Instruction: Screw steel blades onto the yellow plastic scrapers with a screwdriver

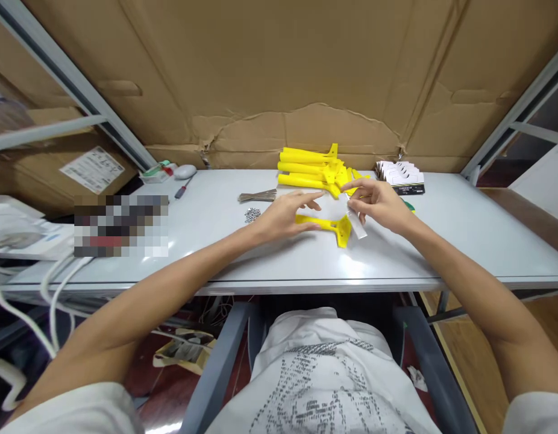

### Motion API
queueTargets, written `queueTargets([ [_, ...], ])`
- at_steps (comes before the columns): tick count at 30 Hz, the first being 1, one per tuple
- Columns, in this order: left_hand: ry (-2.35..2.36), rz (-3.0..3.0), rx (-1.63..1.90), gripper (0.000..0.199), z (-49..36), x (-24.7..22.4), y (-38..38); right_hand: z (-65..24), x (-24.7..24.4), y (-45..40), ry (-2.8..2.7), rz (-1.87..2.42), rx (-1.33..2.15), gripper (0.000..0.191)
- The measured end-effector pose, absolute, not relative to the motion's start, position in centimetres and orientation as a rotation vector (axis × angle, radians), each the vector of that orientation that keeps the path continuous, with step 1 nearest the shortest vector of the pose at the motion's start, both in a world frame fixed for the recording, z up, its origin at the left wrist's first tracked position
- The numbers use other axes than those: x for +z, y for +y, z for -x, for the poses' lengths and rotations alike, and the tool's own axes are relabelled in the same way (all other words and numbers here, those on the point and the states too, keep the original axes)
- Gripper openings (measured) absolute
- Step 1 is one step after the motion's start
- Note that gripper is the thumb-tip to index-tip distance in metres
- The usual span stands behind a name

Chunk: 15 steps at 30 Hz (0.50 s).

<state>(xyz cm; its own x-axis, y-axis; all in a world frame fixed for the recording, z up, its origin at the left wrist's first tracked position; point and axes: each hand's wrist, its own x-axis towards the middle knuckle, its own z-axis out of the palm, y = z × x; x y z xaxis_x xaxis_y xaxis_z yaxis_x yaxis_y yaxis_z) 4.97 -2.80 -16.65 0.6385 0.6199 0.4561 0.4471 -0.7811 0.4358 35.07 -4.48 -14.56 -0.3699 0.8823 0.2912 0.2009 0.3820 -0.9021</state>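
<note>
While right hand [373, 204] pinches pale strip [358, 225] by wide end of yellow handle [332, 225], left hand [288, 214] sits at narrow end, fingers spread, thumb contact unclear.

From the person's head, 1 camera faces forward and down, looking over the white shirt [328, 377] at close range, with the left hand [285, 214] and right hand [379, 204] near mid-frame above the tabletop [478, 223] and cardboard [306, 60] upright beyond.
</note>
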Motion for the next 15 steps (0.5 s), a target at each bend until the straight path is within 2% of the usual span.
queueTargets([
  [2,0.939,-2.668,0.749,0.063,-5.0,-17.1,-2.5,-36.1,-14.6,-3.5,-1.711,1.034,1.097,0.034],
  [5,0.963,-2.697,0.726,0.047,-5.2,-17.5,-2.7,-37.0,-14.7,-2.7,-1.625,1.118,1.214,0.040],
  [15,0.939,-2.744,0.903,0.032,-5.6,-17.3,-3.5,-35.9,-15.8,-2.4,-1.573,1.153,1.251,0.043],
])
